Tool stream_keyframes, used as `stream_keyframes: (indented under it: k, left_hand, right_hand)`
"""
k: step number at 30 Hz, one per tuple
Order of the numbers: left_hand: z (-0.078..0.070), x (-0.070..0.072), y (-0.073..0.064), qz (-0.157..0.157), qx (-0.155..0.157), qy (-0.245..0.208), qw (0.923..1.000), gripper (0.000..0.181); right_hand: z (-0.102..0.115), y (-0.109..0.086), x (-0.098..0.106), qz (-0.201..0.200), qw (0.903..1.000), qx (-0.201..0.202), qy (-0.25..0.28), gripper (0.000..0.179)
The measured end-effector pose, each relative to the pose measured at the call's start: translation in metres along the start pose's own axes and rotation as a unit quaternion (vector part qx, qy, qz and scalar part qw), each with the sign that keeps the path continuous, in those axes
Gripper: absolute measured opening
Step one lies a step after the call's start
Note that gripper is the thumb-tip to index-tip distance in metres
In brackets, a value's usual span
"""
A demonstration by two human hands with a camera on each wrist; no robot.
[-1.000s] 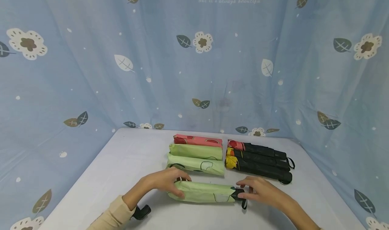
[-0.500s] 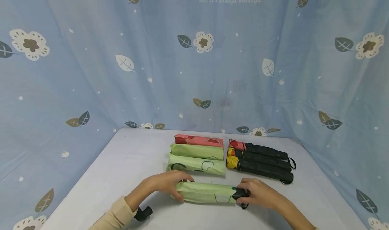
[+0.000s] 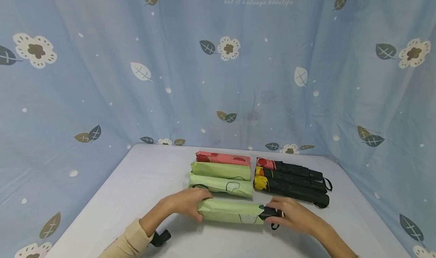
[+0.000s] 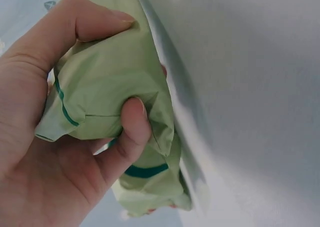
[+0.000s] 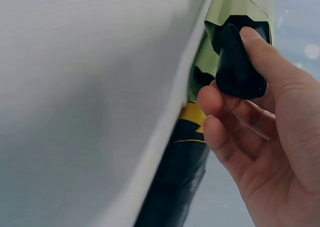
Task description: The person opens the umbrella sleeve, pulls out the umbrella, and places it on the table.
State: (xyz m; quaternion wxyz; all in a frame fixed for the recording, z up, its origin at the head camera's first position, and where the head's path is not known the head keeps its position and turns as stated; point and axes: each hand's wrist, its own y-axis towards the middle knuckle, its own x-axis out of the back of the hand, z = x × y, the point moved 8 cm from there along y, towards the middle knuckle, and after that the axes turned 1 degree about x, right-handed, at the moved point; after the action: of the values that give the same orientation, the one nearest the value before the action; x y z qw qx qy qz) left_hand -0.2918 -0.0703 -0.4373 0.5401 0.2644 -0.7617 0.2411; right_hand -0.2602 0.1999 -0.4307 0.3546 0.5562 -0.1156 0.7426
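A folded umbrella in a light green sleeve [image 3: 229,211] lies crosswise between my hands, its black handle [image 5: 240,67] sticking out at the right end. My left hand [image 3: 190,205] grips the sleeve's left end; in the left wrist view, fingers and thumb curl round the bunched green fabric [image 4: 110,92]. At the other end my right hand [image 3: 293,214] pinches the handle between thumb and fingers, and a small black strap loop [image 3: 274,226] hangs below it. Just beyond, two more green-sleeved umbrellas [image 3: 221,171] lie parallel to this one.
At the back of the white table [image 3: 136,182] lies a red watermelon-print sleeved umbrella [image 3: 223,158]. Three folded black umbrellas [image 3: 296,189] with coloured ends lie to the right. A black object [image 3: 161,238] pokes out by the left sleeve. A blue curtain [image 3: 190,83] surrounds the table.
My right hand has moved in and taken hold of the black handle, while my left hand has tightened on the sleeve's end. The umbrella has shifted slightly up and away in the head view.
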Motion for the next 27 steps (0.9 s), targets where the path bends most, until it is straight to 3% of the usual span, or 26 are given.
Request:
stream_keyframes:
  k: [3,12,22,27]
  left_hand:
    - [0.006,0.001,0.001,-0.003,0.005,-0.024,0.9997,0.056]
    - [0.013,0.004,0.001,-0.02,-0.005,-0.075,0.9969,0.049]
    - [0.007,0.01,0.003,-0.045,-0.013,-0.07,0.9964,0.046]
    - [0.005,0.012,0.003,-0.06,-0.027,-0.082,0.9945,0.043]
  right_hand:
    - [0.002,0.001,0.006,-0.015,0.9997,0.013,-0.011,0.028]
    - [-0.01,-0.011,0.014,-0.016,0.9997,-0.019,-0.001,0.034]
    - [-0.02,-0.02,0.013,0.0,0.9987,-0.051,-0.003,0.042]
    - [-0.017,-0.02,0.014,-0.008,0.9989,-0.046,-0.007,0.04]
